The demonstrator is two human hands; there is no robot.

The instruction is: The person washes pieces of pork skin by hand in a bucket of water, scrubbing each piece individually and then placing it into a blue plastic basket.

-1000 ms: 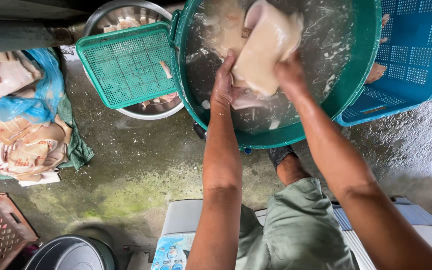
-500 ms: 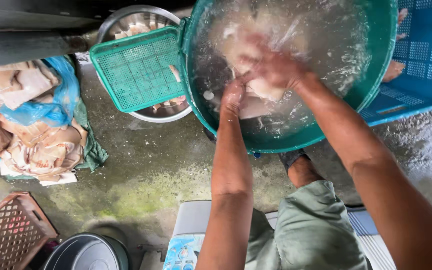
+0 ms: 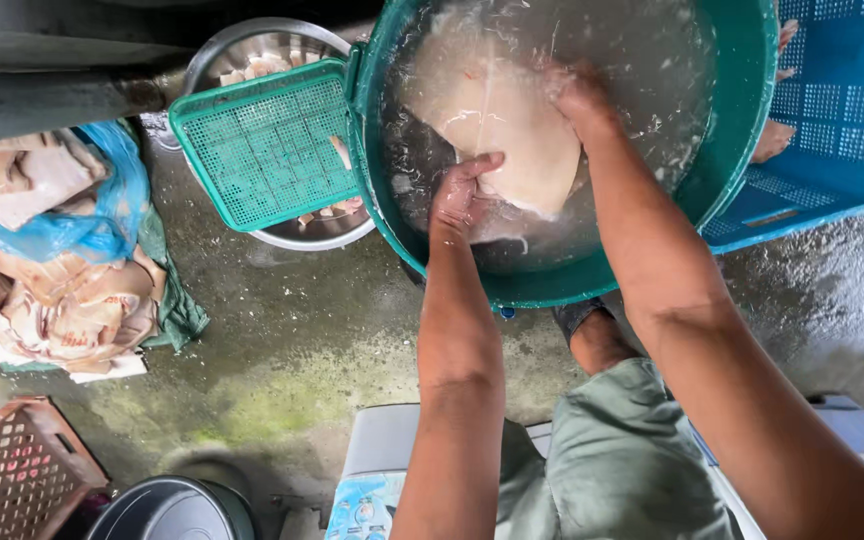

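Note:
A large pale slab of raw skin-like meat (image 3: pixel 497 125) lies in cloudy water inside a big green round tub (image 3: pixel 732 150). My left hand (image 3: pixel 460 190) grips the slab's near lower edge, fingers curled on it. At the slab's far right edge, my right hand (image 3: pixel 577 95) holds it, partly under the water. Both forearms reach down into the tub from the bottom of the view.
A green perforated tray (image 3: pixel 262 150) rests over a steel bowl (image 3: pixel 252 45) left of the tub. A blue crate (image 3: pixel 842 110) stands at right. Pale meat pieces on blue plastic (image 3: pixel 52 270) lie at left. A brown crate (image 3: pixel 12 470) and dark bucket (image 3: pixel 172 510) sit bottom left on wet concrete.
The slab was held up above the tub, then lowered into the water. Now it lies spread flat, with my hands apart on its edges.

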